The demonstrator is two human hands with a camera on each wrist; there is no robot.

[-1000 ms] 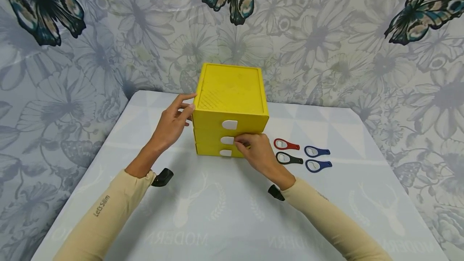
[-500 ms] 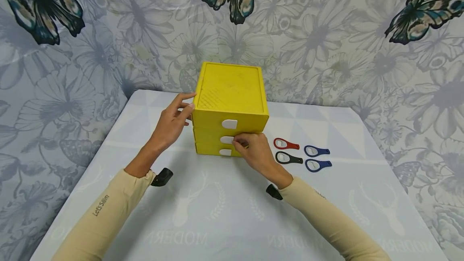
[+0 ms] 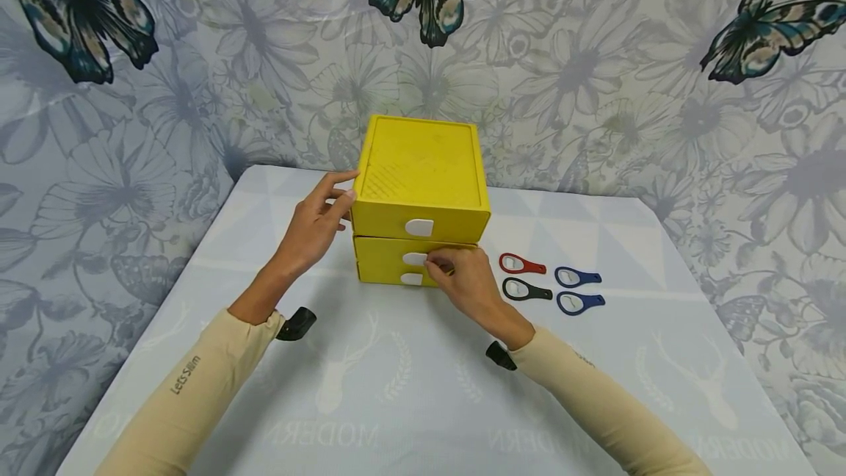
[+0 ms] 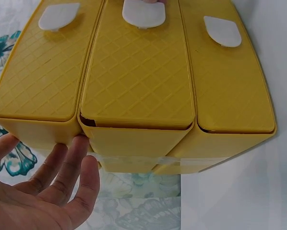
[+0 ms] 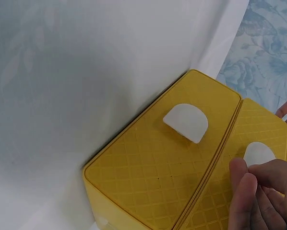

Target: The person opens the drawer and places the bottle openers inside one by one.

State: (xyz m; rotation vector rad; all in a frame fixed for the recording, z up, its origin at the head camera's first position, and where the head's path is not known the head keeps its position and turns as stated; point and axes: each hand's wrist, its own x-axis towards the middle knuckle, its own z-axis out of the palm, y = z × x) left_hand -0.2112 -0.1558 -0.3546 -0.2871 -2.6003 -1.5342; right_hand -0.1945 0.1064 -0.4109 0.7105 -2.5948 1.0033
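A yellow box with three stacked drawers (image 3: pixel 423 160) stands on the table, each drawer front bearing a white tab handle. My right hand (image 3: pixel 472 278) pinches the right side of the middle drawer's handle (image 3: pixel 414 258) between thumb and fingers; this grip also shows in the right wrist view. The middle drawer (image 4: pixel 138 76) sits slightly forward of its frame, with a narrow dark gap at its edge in the left wrist view. My left hand (image 3: pixel 312 222) rests against the box's left side near the top front corner, its fingers (image 4: pixel 64 172) spread along the wall.
To the right of the box lie several bottle openers: a red one (image 3: pixel 522 263), a black one (image 3: pixel 526 289) and blue ones (image 3: pixel 580 303). A patterned pale cloth covers the table (image 3: pixel 396 402). A butterfly-print curtain (image 3: pixel 581 79) hangs behind it.
The middle drawer has come slightly forward, and a dark line now shows beneath the top drawer. My right hand has shifted slightly toward me with the handle; my left hand stays put.
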